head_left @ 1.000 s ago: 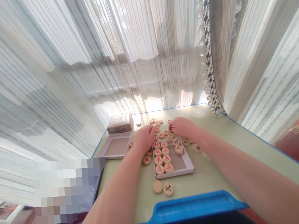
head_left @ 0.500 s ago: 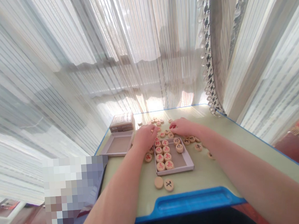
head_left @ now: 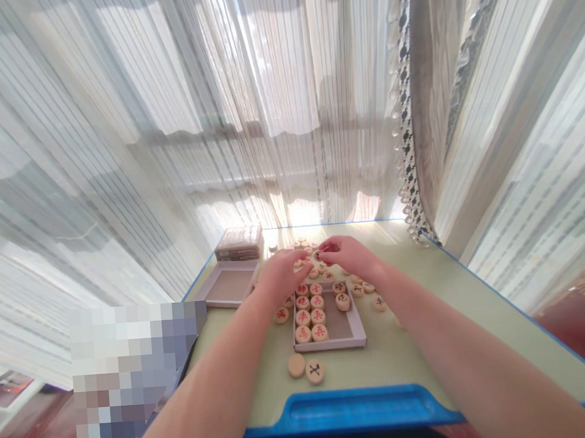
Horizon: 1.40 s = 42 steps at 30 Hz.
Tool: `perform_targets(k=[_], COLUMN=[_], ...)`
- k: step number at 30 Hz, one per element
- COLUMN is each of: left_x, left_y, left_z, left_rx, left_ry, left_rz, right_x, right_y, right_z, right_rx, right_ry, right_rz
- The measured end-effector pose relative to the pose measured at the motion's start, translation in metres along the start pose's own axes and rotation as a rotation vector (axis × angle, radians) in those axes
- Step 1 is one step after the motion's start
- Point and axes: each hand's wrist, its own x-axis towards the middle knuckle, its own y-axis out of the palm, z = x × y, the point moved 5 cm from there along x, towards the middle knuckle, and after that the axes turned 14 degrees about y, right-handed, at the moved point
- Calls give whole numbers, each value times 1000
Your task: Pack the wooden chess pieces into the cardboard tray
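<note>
A shallow open box [head_left: 340, 343] holds round wooden Chinese chess pieces. Red-marked ones such as a piece [head_left: 318, 317] stand in two columns at its left, and black-marked ones such as a piece [head_left: 342, 301] sit at its upper right. Beyond the box, my right hand [head_left: 349, 258] pinches a black-marked chess piece [head_left: 318, 256] at its fingertips. My left hand [head_left: 282, 273] hovers over the box's far left corner and the loose pieces there, fingers apart, with nothing visible in it. Part of the scattered pieces is hidden behind both hands.
An empty box lid [head_left: 232, 303] lies at the left, in front of a closed box [head_left: 239, 243]. Two loose pieces, one a plain disc [head_left: 296, 365], lie near the table's blue front edge [head_left: 360, 408]. Several pieces, including one [head_left: 379, 302], lie right of the box. Sheer curtains [head_left: 285, 113] hang behind.
My right hand has shifted slightly left and now has a chess piece between its fingertips. My left hand's fingers are more spread. The view has tilted a little.
</note>
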Motion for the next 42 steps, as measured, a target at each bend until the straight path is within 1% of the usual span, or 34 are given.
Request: perform_targets(k=[2, 3, 5, 7, 9, 11, 14, 17, 20, 23, 25, 26, 27, 28, 29, 31, 33, 34, 35, 38, 40, 42], left_x=[0, 0, 1, 3, 4, 6, 8, 10, 13, 14, 14, 14, 14, 13, 13, 13, 13, 13, 13, 11, 10, 10], left_y=[-2, -3, -7, -11, -13, -13, -13, -16, -21, -25, -25, -26, -26, -27, -28, -27, -24, -21, -19, -15, -16, -21], left_z=[-2, -3, -4, -6, -8, -11, -15, -17, -21, -28, -33, -35, -37, -39, -40, -44, -47, -47, -47, -41, -38, -40], left_rx=[-15, -17, -11, 14, 12, -3, -20, -37, -75, -145, -199, -215, -216, -200, -173, -105, -63, -54, -50, -31, -18, -39], left_ry=[39, 63, 109, 139, 172, 205, 236, 223, 201, 209, 214, 211, 205, 201, 201, 223, 261, 276, 286, 270, 250, 240], left_rz=[-50, -82, -153, -209, -224, -217, -193, -183, -191, -173, -148, -142, -144, -149, -154, -156, -137, -133, -137, -192, -236, -264], right_x=[-3, -5, -7, -10, -12, -15, -21, -25, -27, -36, -48, -57, -68, -80, -92, -113, -128, -133, -134, -132, -130, -129], right_y=[5, 6, 7, 6, 2, -2, -7, -10, -15, -22, -29, -32, -36, -37, -34, -25, -15, -11, -5, 5, 7, 7], right_z=[4, 6, 11, 14, 17, 20, 26, 31, 34, 35, 30, 27, 23, 18, 11, -4, -18, -23, -28, -33, -32, -31], right_rx=[218, 283, 325, 277, 184, 73, -105, -244, -236, -231, -247, -239, -197, -162, -151, -160, -193, -209, -225, -230, -253, -276], right_ry=[39, 52, 47, 17, -17, -81, -233, -344, -355, -314, -276, -261, -266, -282, -297, -326, -339, -344, -336, -331, -361, -389], right_rz=[66, 85, 111, 107, 68, 34, -17, -60, -17, 6, -72, -134, -228, -290, -324, -352, -408, -420, -403, -355, -370, -393])
